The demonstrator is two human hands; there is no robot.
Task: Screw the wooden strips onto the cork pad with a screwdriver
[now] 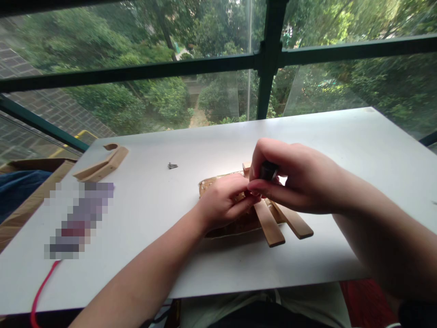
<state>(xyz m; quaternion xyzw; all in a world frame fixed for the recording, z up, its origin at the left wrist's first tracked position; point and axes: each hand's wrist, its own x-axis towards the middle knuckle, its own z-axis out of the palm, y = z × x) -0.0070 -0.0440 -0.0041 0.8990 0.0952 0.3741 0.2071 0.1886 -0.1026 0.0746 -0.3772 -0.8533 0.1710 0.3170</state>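
Observation:
My right hand (287,175) is wrapped round a black handle (268,170), which looks like a screwdriver's; its tip is hidden. Close against it, my left hand (227,200) has thumb and fingers pinched together, and whatever lies between the fingertips is covered. Under both hands are wooden slats; one slat (270,226) and a second slat (296,222) point toward me at a slant. They lie across a brown, shiny, plastic-wrapped block (232,228) on the white table (150,255).
Several dark screws (172,166) lie left of the block. Farther left is a wooden piece with a curved end (107,165). A blurred-out object (80,218) with a red cord (43,289) lies at the left edge. A cardboard box (37,200) stands beside the table; windows rise behind.

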